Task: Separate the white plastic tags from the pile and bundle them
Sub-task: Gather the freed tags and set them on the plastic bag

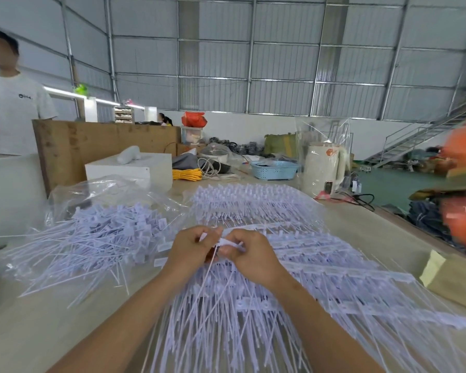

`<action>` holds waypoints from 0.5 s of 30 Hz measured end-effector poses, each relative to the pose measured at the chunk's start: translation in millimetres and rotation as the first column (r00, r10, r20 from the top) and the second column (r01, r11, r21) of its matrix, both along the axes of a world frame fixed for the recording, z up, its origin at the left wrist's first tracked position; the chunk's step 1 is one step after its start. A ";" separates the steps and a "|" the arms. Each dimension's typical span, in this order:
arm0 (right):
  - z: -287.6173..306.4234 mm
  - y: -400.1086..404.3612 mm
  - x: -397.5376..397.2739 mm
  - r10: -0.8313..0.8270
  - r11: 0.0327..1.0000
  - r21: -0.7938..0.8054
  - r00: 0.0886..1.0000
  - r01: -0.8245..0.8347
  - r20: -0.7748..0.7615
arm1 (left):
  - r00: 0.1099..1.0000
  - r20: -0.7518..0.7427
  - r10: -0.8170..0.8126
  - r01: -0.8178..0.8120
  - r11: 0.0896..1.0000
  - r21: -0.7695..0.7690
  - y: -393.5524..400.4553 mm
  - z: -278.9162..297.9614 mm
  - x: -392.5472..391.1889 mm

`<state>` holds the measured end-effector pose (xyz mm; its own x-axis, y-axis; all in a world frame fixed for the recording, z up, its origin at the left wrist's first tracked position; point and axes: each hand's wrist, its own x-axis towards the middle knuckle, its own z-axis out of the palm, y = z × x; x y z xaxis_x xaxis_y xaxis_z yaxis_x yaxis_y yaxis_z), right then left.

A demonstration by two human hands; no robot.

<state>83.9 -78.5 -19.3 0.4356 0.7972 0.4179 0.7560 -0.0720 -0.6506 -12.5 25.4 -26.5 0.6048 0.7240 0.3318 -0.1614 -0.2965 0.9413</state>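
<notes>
Two hands, left hand (189, 247) and right hand (249, 255), pinching one white tag (228, 242) above pile (293, 267)

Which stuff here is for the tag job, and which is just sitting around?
For the job: left hand and right hand pinching one white tag; joined tag strips; loose tag pile.

Lying about: kettle, blue basket, yellow cord, white box.
</notes>
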 end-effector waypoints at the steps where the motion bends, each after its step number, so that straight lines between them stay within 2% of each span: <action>1: 0.6 -0.8 0.8 0.009 1.000 -0.027 1.000 -0.010 -0.026 | 1.000 -0.027 -0.010 0.012 0.998 0.060 -0.6 0.5 -1.6; 3: 2.4 -2.8 2.3 0.040 0.994 -0.096 0.996 -0.047 -0.075 | 0.996 -0.090 -0.030 0.042 0.991 0.130 -1.6 2.2 -3.8; 7: 6.3 -7.5 1.1 0.112 0.978 -0.166 0.989 -0.127 -0.097 | 0.988 -0.145 -0.056 0.080 0.984 0.161 -3.1 3.2 -4.3; 13: 9.1 -7.6 0.6 0.094 0.995 -0.031 0.992 -0.097 -0.080 | 0.993 -0.108 -0.042 0.048 0.997 0.054 -5.2 5.6 0.0; 15: 8.2 -7.9 1.6 0.098 0.995 -0.015 0.991 -0.100 -0.087 | 0.990 -0.139 -0.033 0.046 0.995 0.094 -6.0 5.5 0.0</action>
<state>85.5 -86.4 -11.1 0.3878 0.8457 0.3666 0.7011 -0.0125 -0.7130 -12.6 19.4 -21.0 0.6768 0.6674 0.3106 -0.0459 -0.3829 0.9227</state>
